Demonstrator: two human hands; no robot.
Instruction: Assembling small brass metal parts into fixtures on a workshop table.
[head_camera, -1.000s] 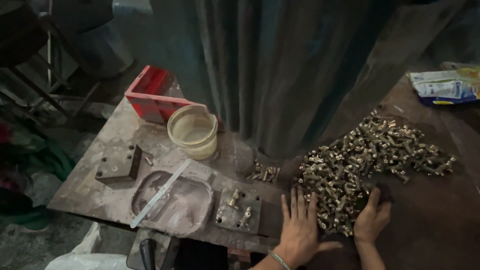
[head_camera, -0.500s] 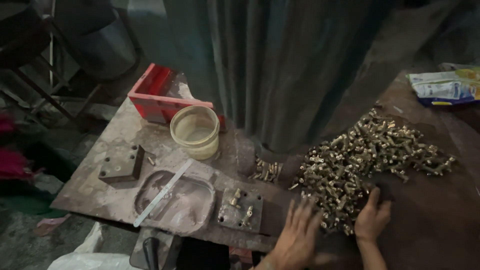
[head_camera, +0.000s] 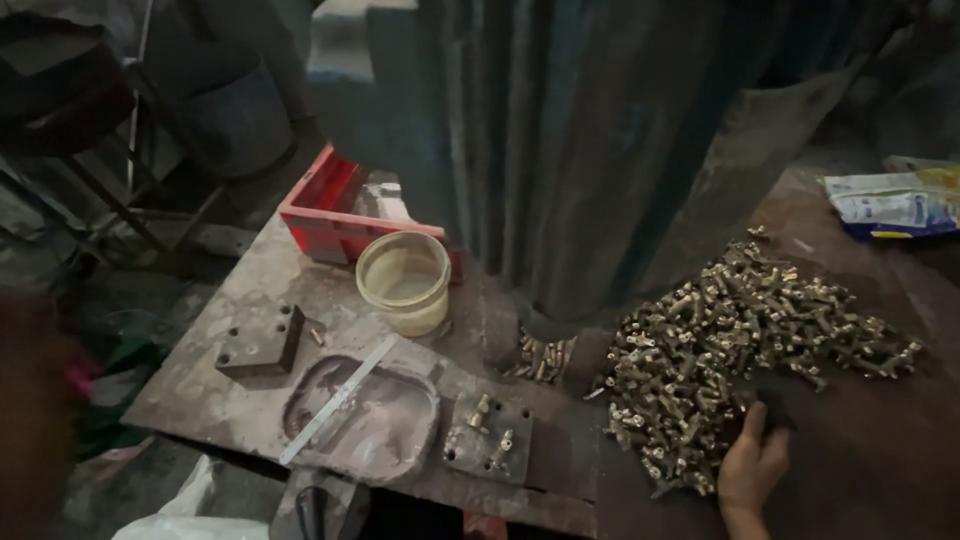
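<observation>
Leftmost, a grey metal block with holes lies flat on the worn bench, then a shallow oval metal tray with a flat steel strip across it, a pale round plastic tub, and a small square fixture plate holding upright brass pieces. Further right, the heap of small brass fittings runs diagonally up-right. Only one hand shows, which I take as the right, fingers spread flat on the heap's near edge, gripping nothing; the pile lies just above it. The left hand is out of view.
</observation>
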